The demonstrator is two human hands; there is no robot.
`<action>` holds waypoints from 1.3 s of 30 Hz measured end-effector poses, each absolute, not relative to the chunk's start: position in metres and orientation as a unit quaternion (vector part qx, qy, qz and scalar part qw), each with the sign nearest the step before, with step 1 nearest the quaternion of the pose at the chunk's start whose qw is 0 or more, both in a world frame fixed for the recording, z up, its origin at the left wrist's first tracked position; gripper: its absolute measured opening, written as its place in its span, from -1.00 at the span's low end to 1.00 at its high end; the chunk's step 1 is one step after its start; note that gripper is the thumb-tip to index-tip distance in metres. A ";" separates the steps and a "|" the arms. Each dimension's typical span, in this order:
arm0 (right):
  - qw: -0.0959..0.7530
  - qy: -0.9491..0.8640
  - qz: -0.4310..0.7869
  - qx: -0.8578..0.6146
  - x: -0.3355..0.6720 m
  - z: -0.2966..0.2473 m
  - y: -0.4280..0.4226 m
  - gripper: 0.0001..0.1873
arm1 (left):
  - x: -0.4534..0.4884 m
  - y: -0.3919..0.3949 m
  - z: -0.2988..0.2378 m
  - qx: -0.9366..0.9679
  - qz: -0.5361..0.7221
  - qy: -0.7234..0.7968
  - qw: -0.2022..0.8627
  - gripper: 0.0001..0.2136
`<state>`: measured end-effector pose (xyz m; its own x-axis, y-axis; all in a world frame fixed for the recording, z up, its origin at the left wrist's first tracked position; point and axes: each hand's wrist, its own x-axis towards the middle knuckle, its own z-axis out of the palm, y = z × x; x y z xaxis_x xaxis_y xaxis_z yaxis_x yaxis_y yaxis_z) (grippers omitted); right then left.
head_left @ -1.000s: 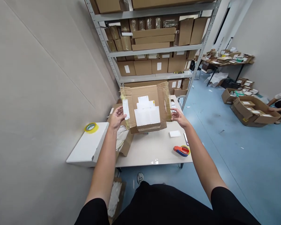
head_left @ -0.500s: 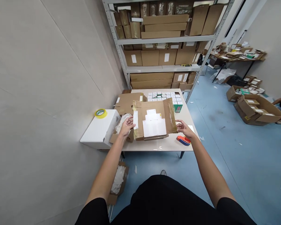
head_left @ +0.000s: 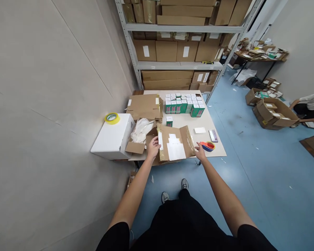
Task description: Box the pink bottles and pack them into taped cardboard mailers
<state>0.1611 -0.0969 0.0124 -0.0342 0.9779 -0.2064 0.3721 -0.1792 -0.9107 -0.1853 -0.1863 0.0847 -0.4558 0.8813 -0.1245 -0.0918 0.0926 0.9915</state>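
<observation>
Both my hands hold a creased, opened-out cardboard box [head_left: 164, 143] above the front edge of the table. Stepped white paper [head_left: 176, 151] lies on its middle panel, and shiny brown tape covers its right flap. My left hand [head_left: 153, 147] is closed on the left edge, by a white label [head_left: 160, 140]. At the lower right corner, my right hand [head_left: 199, 152] pinches the taped flap. Close beside that hand lies a red and blue tape dispenser [head_left: 208, 146]. Behind the cardboard stands a single small green and white box [head_left: 169, 121].
Rows of green and white boxes [head_left: 183, 106] stand at the table's back. Flattened cartons [head_left: 143, 104] and an open carton of white wrapping [head_left: 141, 130] are left. Yellow tape [head_left: 112, 118] rests on a white box [head_left: 111, 137]. Shelving [head_left: 178, 65] stands behind; another person [head_left: 310, 104] is right.
My hands and the cardboard have come lower and nearer to me, off the table's middle. The single green box, white card and a blurred-out object now show. The view has tilted down.
</observation>
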 end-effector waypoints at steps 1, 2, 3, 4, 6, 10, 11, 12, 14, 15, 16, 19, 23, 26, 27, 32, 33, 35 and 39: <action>0.313 -0.574 0.441 -0.615 0.158 0.010 -0.104 -0.07 | -0.177 -0.185 0.085 0.315 0.584 0.630 0.403 -0.33; 0.300 -0.597 0.427 -0.609 0.153 0.009 -0.110 -0.08 | -0.168 -0.182 0.085 0.314 0.576 0.643 0.395 -0.30; 0.289 -0.619 0.422 -0.596 0.149 0.009 -0.116 -0.11 | -0.160 -0.179 0.087 0.316 0.568 0.654 0.387 -0.28; 0.279 -0.638 0.431 -0.573 0.143 0.011 -0.121 -0.14 | -0.152 -0.175 0.089 0.323 0.559 0.663 0.378 -0.27; 0.259 -0.665 0.474 -0.516 0.130 0.018 -0.128 -0.18 | -0.135 -0.166 0.094 0.342 0.543 0.679 0.357 -0.27; 0.236 -0.738 0.495 -0.392 0.104 0.034 -0.138 0.02 | -0.098 -0.143 0.103 0.345 0.524 0.708 0.323 -0.30; 0.241 -0.753 0.478 -0.382 0.098 0.037 -0.138 0.09 | -0.087 -0.136 0.104 0.340 0.525 0.713 0.319 -0.31; 0.251 -0.761 0.458 -0.385 0.094 0.038 -0.139 0.13 | -0.075 -0.128 0.106 0.335 0.526 0.716 0.314 -0.32; 0.279 -0.758 0.411 -0.424 0.089 0.039 -0.136 0.08 | -0.052 -0.112 0.110 0.326 0.532 0.719 0.307 -0.35; 0.291 -0.749 0.389 -0.450 0.089 0.038 -0.133 -0.02 | -0.040 -0.104 0.112 0.326 0.531 0.719 0.306 -0.36; 0.300 -0.738 0.374 -0.474 0.090 0.037 -0.129 -0.15 | -0.031 -0.097 0.115 0.333 0.527 0.718 0.310 -0.37; 0.307 -0.701 0.376 -0.522 0.106 0.032 -0.106 -0.47 | -0.020 -0.081 0.125 0.422 0.497 0.689 0.317 -0.46; 0.320 -0.646 0.445 -0.532 0.140 0.028 -0.060 -0.53 | -0.055 -0.084 0.137 0.601 0.445 0.622 0.231 -0.61; 0.342 -0.607 0.508 -0.506 0.164 0.028 -0.026 -0.52 | -0.096 -0.094 0.137 0.646 0.351 0.659 0.158 -0.47; 0.344 -0.596 0.530 -0.496 0.171 0.030 -0.017 -0.51 | -0.107 -0.097 0.134 0.660 0.310 0.665 0.159 -0.44; 0.314 -0.570 0.614 -0.446 0.200 0.042 0.014 -0.47 | -0.128 -0.106 0.104 0.705 0.175 0.662 0.183 -0.64; 0.304 -0.568 0.625 -0.440 0.204 0.044 0.018 -0.47 | -0.129 -0.109 0.097 0.709 0.157 0.662 0.182 -0.70; 0.288 -0.557 0.645 -0.438 0.211 0.045 0.027 -0.47 | -0.130 -0.114 0.087 0.718 0.127 0.661 0.177 -0.71; 0.268 -0.523 0.673 -0.449 0.214 0.043 0.042 -0.52 | -0.140 -0.122 0.081 0.739 0.109 0.644 0.165 -0.63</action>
